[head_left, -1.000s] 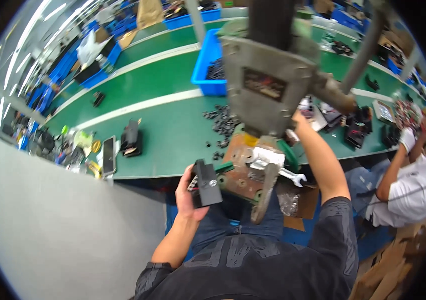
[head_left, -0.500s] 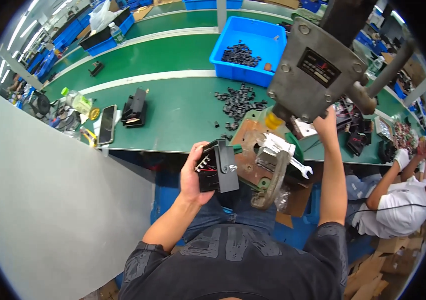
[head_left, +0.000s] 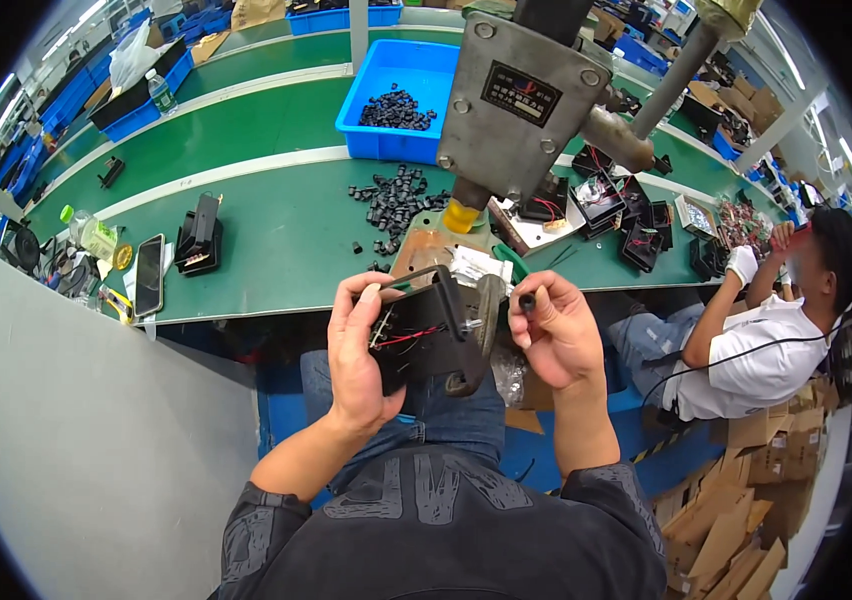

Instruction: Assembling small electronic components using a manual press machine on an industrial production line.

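My left hand [head_left: 354, 362] is wrapped round a black plastic housing [head_left: 438, 345], tilted so its open side shows red and dark wires and a row of small metal contacts. A silvery threaded stub sticks out of the housing's right side. Just to the right of it, my right hand [head_left: 568, 335] pinches a small black cylindrical piece [head_left: 527, 301] between thumb and fingers. The piece and the housing are apart. Behind both hands stands a grey metal press [head_left: 516, 100] with a yellow tip [head_left: 460, 218] above its base plate.
Small black parts [head_left: 396, 205] lie heaped on the green bench [head_left: 286, 240] before a blue bin [head_left: 351, 118] holding more. To the left are another black housing [head_left: 199, 240], a phone [head_left: 150, 275] and a bottle. Several wired housings [head_left: 646, 235] sit at right, near a seated co-worker [head_left: 761, 360].
My right hand has come back from the bench behind the press to beside the housing, now pinching a small black piece. The left hand has tilted the housing. The view has swung right.
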### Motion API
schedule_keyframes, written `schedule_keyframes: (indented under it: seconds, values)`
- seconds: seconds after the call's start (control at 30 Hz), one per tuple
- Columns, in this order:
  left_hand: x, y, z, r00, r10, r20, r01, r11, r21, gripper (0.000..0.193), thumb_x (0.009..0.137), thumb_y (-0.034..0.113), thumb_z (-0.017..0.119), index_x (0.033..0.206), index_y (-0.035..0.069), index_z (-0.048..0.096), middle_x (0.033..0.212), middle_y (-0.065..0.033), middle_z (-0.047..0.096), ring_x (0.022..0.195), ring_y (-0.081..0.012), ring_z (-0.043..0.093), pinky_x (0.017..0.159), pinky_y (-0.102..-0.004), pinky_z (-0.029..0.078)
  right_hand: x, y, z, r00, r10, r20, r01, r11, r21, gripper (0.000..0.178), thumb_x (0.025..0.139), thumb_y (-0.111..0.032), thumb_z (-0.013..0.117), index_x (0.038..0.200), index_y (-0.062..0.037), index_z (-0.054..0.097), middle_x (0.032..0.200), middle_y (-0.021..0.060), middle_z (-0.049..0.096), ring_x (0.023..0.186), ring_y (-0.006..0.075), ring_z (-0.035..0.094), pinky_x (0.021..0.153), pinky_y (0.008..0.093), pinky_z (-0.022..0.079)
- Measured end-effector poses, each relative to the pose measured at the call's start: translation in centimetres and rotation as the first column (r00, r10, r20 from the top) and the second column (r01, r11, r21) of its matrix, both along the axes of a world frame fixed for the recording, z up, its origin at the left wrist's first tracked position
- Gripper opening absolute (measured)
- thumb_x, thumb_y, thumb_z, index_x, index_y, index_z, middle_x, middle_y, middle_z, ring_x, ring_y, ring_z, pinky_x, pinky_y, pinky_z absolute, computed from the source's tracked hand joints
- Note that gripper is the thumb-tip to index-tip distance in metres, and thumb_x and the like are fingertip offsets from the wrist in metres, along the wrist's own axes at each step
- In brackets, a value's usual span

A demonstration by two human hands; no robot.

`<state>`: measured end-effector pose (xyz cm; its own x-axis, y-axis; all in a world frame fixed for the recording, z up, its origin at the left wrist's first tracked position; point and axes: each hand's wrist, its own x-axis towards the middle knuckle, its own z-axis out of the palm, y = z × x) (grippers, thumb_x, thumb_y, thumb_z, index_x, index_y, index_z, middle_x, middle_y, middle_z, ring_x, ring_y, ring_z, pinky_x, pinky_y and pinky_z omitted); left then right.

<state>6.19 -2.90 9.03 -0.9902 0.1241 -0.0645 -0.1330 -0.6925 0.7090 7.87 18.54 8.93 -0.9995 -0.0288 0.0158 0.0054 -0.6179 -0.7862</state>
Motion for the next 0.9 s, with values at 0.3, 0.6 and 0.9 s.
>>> schedule_keyframes:
  seconds: [0.3, 0.6, 0.9]
  values:
    - [0.7, -0.6, 0.0, 0.995, 0.075, -0.069, -0.085, 0.984, -0.156, 0.020, 0.100, 0.016, 0.045, 0.112, 0.005, 0.056, 0.102, -0.0065, 0.058, 0.095, -0.0130, 0.051, 0.088, -0.0262, 0.039, 1.4, -2.7, 1.1, 0.996, 0.063, -0.066, -0.054, 0.990, 0.130, 0.011, 0.092, -0.005, 0.066, 0.100, 0.0025, 0.065, 0.081, 0.0098, 0.064, 0.065, 0.0132, 0.061, 0.056, 0.0209, 0.050]
    - [0.9, -0.7, -1.5, 0.942, 0.166, -0.293, -0.278, 0.874, -0.398, 0.020, 0.099, 0.019, 0.045, 0.111, 0.006, 0.055, 0.103, -0.0084, 0.060, 0.091, -0.0133, 0.053, 0.088, -0.0263, 0.040, 2.1, -5.1, 2.3, 0.973, -0.099, -0.209, 0.206, 0.784, 0.585, 0.008, 0.088, 0.006, 0.063, 0.094, 0.0040, 0.067, 0.080, 0.0083, 0.065, 0.065, 0.0135, 0.060, 0.058, 0.0215, 0.049]
    - [0.9, -1.0, -1.7, 0.852, 0.366, -0.373, -0.506, 0.758, -0.412, 0.018, 0.096, 0.009, 0.047, 0.111, 0.003, 0.053, 0.109, -0.0096, 0.058, 0.091, -0.0167, 0.051, 0.089, -0.0293, 0.041, 0.2, -5.7, 1.9, 0.842, 0.067, -0.535, 0.449, 0.464, 0.764, 0.025, 0.079, 0.009, 0.067, 0.103, 0.0023, 0.065, 0.086, 0.0109, 0.067, 0.069, 0.0155, 0.060, 0.061, 0.0236, 0.049]
